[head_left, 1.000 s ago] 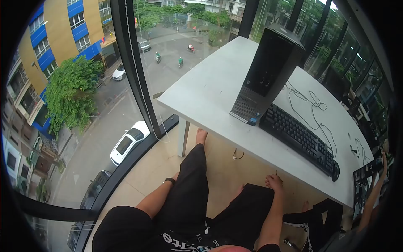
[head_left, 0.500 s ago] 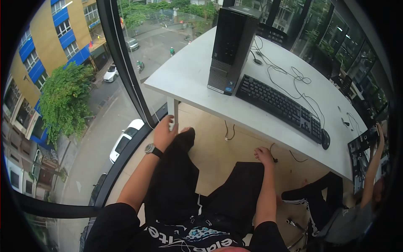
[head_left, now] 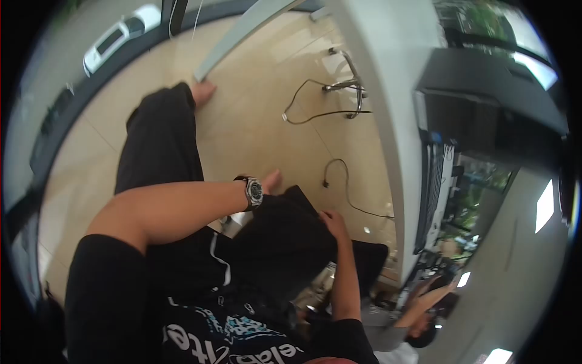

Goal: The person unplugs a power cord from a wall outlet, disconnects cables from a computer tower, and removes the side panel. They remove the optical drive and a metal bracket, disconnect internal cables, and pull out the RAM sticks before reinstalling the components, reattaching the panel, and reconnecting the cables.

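My left arm lies across my lap, a wristwatch [head_left: 254, 193] on it. Just past the watch, a small patch of my left hand [head_left: 271, 181] shows beside my right knee; its fingers are not clearly visible. My right hand [head_left: 331, 222] is at the side of my right trouser leg [head_left: 285, 236], fingers curled against the black cloth. My left trouser leg [head_left: 159, 139] stretches forward, with a bare foot [head_left: 204, 93] beyond its hem, close to the foot of a table leg [head_left: 242, 33].
The white table [head_left: 388, 85] rises at right, bearing a computer tower [head_left: 485, 115] and a keyboard [head_left: 431, 188]. Cables [head_left: 347, 182] hang and lie underneath, near a chrome chair base [head_left: 351, 85]. Another person [head_left: 424, 309] sits at lower right, arm raised. A window edge runs along the left.
The view has swung down and tilted. My left arm has moved from beside the table leg to across my lap. My right hand has come against the trouser leg.
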